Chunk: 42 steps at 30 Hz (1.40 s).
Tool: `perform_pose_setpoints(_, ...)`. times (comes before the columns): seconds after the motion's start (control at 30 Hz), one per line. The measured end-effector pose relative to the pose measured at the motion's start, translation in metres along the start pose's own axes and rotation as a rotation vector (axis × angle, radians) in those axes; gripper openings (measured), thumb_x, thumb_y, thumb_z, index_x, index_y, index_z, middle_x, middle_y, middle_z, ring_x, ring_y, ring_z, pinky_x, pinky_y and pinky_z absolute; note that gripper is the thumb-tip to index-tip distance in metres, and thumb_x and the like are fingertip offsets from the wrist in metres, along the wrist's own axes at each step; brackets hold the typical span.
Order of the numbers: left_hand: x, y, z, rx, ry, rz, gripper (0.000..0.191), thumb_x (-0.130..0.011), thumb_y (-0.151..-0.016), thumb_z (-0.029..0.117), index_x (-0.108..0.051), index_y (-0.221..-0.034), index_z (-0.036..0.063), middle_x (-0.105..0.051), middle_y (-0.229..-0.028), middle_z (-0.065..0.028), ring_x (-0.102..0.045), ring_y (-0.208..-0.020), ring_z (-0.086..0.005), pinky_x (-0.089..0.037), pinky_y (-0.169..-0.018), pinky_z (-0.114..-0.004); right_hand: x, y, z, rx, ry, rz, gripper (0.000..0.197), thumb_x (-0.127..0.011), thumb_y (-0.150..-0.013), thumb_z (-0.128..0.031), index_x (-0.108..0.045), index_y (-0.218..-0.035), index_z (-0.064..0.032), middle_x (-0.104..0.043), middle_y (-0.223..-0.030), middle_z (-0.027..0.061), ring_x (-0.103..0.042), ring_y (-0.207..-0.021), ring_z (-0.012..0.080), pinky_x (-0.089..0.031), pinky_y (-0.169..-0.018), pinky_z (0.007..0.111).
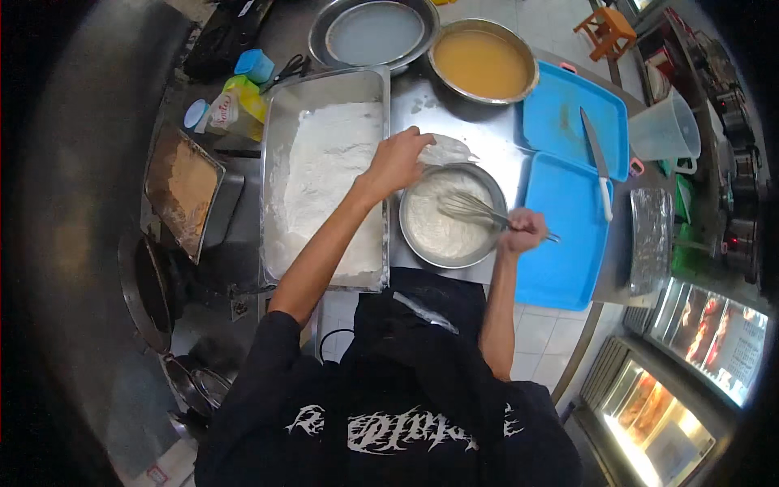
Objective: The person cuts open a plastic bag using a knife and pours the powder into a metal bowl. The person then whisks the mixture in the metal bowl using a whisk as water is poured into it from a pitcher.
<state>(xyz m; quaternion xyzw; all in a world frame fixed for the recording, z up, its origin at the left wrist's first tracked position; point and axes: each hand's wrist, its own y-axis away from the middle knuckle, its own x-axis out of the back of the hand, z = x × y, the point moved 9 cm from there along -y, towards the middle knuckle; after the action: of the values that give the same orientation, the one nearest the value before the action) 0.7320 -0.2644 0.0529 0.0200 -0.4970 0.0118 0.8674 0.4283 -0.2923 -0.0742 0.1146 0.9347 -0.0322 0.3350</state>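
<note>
My right hand (523,231) grips a wire whisk (465,206), whose wires sit in a pale, thick batter (450,228). The batter is inside a round metal bowl (500,243) on the steel table. At the bowl's upper left edge, my left hand (398,159) has its fingers around one end of a clear plastic container or bag (447,149). Its far end reaches over the back rim of the bowl. The thumb side is partly hidden. Just left of the bowl, a large rectangular metal tray (277,255) holds white flour (335,164).
Behind stand a bowl of yellowish liquid (484,64) and a basin of cloudy liquid (374,33). Blue trays (560,243) lie to the right, with a knife (595,146) across one. A clear jug (666,128) is farther right. Left is a pan of brownish powder (192,176).
</note>
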Motion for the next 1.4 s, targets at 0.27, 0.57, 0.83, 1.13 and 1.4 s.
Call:
perform_pose_setpoints(0.27,-0.005,-0.001,-0.003,0.021,-0.020,-0.004,0.038,-0.068,-0.073,0.007,-0.064,-0.111,0.0077,-0.058,-0.100,-0.0148,-0.060,-0.096,-0.0355,-0.050,-0.083,-0.043,-0.007,0.000,-0.014,0.025,0.017,0.003,0.035,-0.042,-0.090,-0.020,-0.032,-0.056,-0.0145,-0.029,-0.045,-0.0004,-0.029,-0.040,0.0126,-0.028,-0.040,0.027)
perform_pose_setpoints(0.57,-0.006,-0.007,-0.001,-0.028,-0.085,0.004,0.029,-0.067,-0.076,0.008,-0.066,-0.104,0.0051,-0.061,-0.098,-0.0139,-0.061,-0.093,-0.0354,-0.051,-0.083,-0.044,-0.014,-0.002,-0.009,0.007,-0.008,0.060,0.034,-0.042,-0.087,-0.022,-0.031,-0.056,-0.0158,-0.032,-0.045,-0.0003,-0.030,-0.038,0.0121,-0.028,-0.037,0.027)
perform_pose_setpoints(0.83,-0.005,-0.015,-0.002,-0.109,-0.173,0.120,0.010,-0.053,-0.078,0.001,-0.062,-0.082,-0.0014,-0.061,-0.084,-0.0193,-0.063,-0.085,-0.0377,-0.052,-0.073,-0.047,-0.015,-0.009,-0.015,0.074,0.079,0.035,0.033,-0.043,-0.089,-0.025,-0.030,-0.059,-0.0162,-0.031,-0.046,-0.0002,-0.028,-0.040,0.0121,-0.026,-0.039,0.027)
perform_pose_setpoints(1.13,0.005,-0.038,-0.013,-0.080,-0.197,0.157,0.010,-0.057,-0.077,0.002,-0.066,-0.076,-0.0005,-0.062,-0.081,-0.0192,-0.063,-0.080,-0.0385,-0.051,-0.073,-0.048,-0.018,-0.007,-0.001,0.106,0.071,-0.015,0.034,-0.044,-0.087,-0.023,-0.031,-0.056,-0.0167,-0.032,-0.047,-0.0008,-0.032,-0.042,0.0110,-0.029,-0.040,0.026)
perform_pose_setpoints(1.4,0.009,-0.042,-0.021,-0.022,-0.092,0.148,0.010,-0.061,-0.077,0.005,-0.067,-0.082,-0.0019,-0.064,-0.083,-0.0213,-0.063,-0.081,-0.0405,-0.050,-0.076,-0.047,-0.026,0.001,0.006,0.066,-0.014,-0.077,0.034,-0.043,-0.091,-0.025,-0.032,-0.060,-0.0146,-0.032,-0.047,-0.0001,-0.032,-0.041,0.0110,-0.030,-0.038,0.026)
